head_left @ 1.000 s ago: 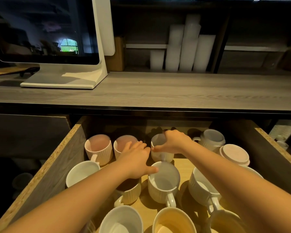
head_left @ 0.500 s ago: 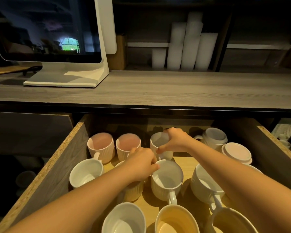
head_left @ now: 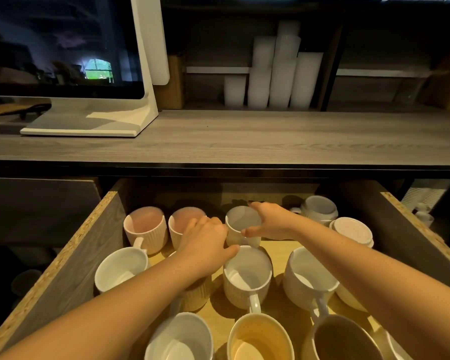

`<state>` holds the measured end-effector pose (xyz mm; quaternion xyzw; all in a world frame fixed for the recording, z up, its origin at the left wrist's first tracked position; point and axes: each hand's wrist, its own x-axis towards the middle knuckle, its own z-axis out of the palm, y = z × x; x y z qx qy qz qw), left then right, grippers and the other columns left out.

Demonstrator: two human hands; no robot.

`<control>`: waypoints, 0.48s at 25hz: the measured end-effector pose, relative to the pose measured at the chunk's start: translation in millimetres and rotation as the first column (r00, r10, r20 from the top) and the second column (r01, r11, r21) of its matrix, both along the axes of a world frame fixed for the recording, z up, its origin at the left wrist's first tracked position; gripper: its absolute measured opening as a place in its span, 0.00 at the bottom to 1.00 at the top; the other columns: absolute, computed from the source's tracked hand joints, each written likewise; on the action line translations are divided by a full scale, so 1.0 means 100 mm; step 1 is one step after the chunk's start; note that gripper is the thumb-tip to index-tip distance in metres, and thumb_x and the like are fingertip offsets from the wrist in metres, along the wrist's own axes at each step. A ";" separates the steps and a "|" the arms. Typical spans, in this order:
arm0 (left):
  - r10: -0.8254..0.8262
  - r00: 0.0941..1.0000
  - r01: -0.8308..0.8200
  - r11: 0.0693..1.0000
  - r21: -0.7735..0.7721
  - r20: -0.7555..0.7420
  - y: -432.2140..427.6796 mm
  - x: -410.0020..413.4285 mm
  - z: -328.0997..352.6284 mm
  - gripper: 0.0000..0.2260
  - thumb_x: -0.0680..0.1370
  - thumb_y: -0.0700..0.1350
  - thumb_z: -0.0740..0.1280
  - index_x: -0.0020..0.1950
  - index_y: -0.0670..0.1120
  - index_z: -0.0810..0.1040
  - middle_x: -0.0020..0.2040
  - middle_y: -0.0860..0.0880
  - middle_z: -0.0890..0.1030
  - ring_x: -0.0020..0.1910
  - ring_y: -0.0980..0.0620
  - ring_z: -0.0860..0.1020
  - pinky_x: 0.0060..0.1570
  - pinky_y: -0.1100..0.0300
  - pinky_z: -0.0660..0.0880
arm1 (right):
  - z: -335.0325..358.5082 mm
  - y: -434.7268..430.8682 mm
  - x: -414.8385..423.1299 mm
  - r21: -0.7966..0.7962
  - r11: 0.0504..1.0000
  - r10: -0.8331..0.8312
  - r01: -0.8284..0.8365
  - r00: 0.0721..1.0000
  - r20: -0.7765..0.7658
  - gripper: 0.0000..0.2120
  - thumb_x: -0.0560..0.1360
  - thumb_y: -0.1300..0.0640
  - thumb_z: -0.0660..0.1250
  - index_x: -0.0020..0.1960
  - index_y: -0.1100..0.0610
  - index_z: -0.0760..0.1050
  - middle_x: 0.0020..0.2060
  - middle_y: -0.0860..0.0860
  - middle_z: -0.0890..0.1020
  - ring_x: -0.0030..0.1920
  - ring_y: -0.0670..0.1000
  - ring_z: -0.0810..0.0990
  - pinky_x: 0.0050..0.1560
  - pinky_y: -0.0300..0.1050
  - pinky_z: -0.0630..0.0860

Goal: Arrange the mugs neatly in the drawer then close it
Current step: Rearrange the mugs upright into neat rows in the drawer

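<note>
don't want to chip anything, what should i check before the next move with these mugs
1. Right hand grip on the white back-row mug: ok, thumb and fingers span its rim.
2. Left hand grip: cannot tell, it covers the ribbed mug beneath.
3. Pink mugs upright, side by side in the back row: ok.
4. Bare floor right of the white mug: ok.
5. Drawer ready to close: not ok, both arms are inside.
</note>
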<state>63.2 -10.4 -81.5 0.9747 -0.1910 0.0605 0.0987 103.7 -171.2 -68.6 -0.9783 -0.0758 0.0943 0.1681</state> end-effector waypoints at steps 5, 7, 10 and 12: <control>-0.136 0.989 0.131 0.988 -0.080 -0.063 -0.10 -0.03 0.24 0.20 0.77 0.55 0.61 0.68 0.51 0.68 0.69 0.52 0.68 0.67 0.52 0.65 0.65 0.56 0.63 | 0.38 -0.46 -0.29 -0.124 0.991 0.051 -0.041 0.996 0.074 0.24 0.75 0.51 0.66 0.69 0.54 0.68 0.63 0.54 0.77 0.59 0.54 0.77 0.55 0.45 0.76; -0.196 0.978 0.189 0.978 -0.093 -0.076 -0.21 -0.03 0.36 0.21 0.78 0.55 0.61 0.69 0.52 0.67 0.71 0.52 0.66 0.69 0.52 0.64 0.66 0.55 0.61 | 0.47 -0.74 -0.41 -0.158 0.987 -0.010 0.022 0.997 0.075 0.18 0.75 0.53 0.66 0.64 0.55 0.73 0.56 0.54 0.80 0.54 0.55 0.80 0.51 0.45 0.78; -0.287 0.954 0.285 0.958 -0.037 -0.083 -0.45 0.02 0.46 0.21 0.78 0.56 0.60 0.70 0.53 0.67 0.71 0.51 0.65 0.69 0.51 0.63 0.67 0.53 0.60 | 0.51 -1.10 -0.50 -0.234 0.963 -0.122 0.137 0.990 0.077 0.17 0.74 0.52 0.67 0.61 0.57 0.75 0.54 0.55 0.80 0.53 0.55 0.80 0.47 0.43 0.76; -0.322 0.942 0.322 0.947 -0.009 -0.095 -0.64 0.05 0.48 0.22 0.78 0.56 0.60 0.71 0.53 0.65 0.72 0.50 0.65 0.70 0.50 0.63 0.68 0.52 0.60 | 0.46 -1.24 -0.55 -0.275 0.933 -0.216 0.233 0.972 0.091 0.19 0.74 0.50 0.67 0.61 0.58 0.74 0.55 0.55 0.80 0.53 0.54 0.79 0.49 0.44 0.77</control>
